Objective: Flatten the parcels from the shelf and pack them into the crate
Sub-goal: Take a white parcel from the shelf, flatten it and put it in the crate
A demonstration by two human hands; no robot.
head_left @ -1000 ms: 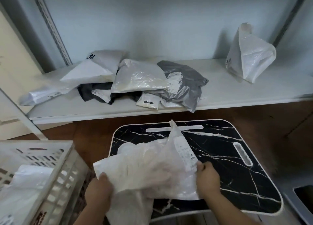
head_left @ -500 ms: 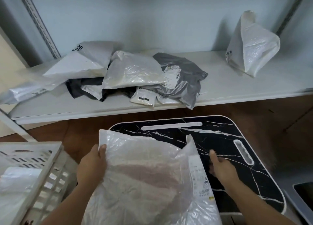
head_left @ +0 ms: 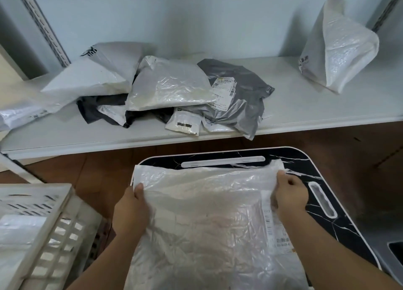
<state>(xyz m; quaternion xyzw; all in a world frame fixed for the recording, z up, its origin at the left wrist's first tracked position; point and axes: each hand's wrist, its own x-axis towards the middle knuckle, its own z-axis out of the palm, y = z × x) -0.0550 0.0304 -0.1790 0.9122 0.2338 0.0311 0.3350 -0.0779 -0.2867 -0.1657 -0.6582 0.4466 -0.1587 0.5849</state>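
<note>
Translucent white plastic parcel [head_left: 209,220] is lying spread over the black marble-pattern board [head_left: 322,172], and we are gripping it at both side edges; our left hand [head_left: 130,211] is holding the left edge, thumb on top and fingers curled under the film; our right hand [head_left: 291,193] is pinching the right edge near the far corner, fingers closed on the plastic; between the two grips the film is looking crinkled but mostly flat; just nearer than the right grip a printed shipping label [head_left: 275,228] is running along the parcel edge; left of the left grip, well apart, the white slotted crate [head_left: 54,230] is sitting with a pale bag [head_left: 19,226] already inside; beyond both grips the white shelf [head_left: 305,113] is carrying a heap of parcels, a clear-white one [head_left: 168,86] lying on a grey one [head_left: 242,93], a white one [head_left: 98,71] further left; far beyond the right grip a white bag [head_left: 338,43] is standing upright, apart from the heap; brown floor [head_left: 91,169] is showing between shelf and board.
</note>
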